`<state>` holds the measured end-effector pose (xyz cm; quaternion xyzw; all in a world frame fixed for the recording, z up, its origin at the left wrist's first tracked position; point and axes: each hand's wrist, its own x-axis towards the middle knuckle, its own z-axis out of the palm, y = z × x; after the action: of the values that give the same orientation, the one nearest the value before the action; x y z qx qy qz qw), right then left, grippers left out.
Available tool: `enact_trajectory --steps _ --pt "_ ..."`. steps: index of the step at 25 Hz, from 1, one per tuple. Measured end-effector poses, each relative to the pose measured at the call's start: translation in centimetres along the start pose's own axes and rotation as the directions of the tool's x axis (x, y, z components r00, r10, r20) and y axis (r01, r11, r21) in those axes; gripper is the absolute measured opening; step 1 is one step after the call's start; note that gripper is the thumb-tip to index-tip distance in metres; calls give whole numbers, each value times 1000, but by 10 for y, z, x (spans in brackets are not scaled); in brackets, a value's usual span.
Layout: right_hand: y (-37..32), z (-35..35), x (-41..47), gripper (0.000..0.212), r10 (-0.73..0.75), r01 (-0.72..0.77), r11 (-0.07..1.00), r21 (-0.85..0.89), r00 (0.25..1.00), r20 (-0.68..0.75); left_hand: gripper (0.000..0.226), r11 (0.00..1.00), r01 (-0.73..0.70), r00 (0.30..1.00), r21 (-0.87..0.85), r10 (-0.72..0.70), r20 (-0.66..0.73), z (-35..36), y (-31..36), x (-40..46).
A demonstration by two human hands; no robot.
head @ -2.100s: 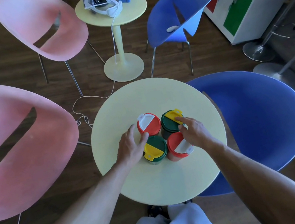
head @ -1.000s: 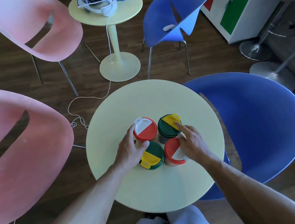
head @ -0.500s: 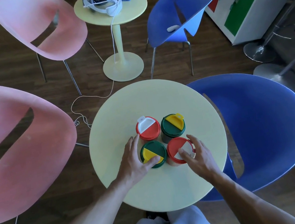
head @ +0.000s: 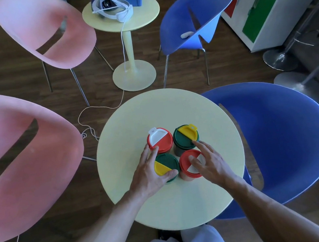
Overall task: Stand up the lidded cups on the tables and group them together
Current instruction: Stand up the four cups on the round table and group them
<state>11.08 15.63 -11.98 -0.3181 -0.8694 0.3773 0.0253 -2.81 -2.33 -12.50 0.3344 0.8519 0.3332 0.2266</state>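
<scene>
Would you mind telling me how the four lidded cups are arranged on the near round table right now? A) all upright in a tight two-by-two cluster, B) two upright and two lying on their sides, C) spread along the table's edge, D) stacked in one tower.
A: the red-lidded cup, green-lidded cup, second green-lidded cup and second red-lidded cup all show their lids facing up, packed together on the near round table.

My left hand (head: 149, 173) covers the near-left side of the green-lidded cup (head: 165, 167), and my right hand (head: 208, 163) hides part of the red lid (head: 189, 163) and its white flap. From straight above, the cup walls barely show. Both forearms blur toward the bottom edge, which cuts them off.
</scene>
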Motion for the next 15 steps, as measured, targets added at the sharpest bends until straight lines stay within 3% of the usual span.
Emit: enact_trajectory --steps 15 --pt "1 -13 3 57 -30 38 996 -82 995 94 114 1000 1 1000 -2 -1 12 -1 4 -6"
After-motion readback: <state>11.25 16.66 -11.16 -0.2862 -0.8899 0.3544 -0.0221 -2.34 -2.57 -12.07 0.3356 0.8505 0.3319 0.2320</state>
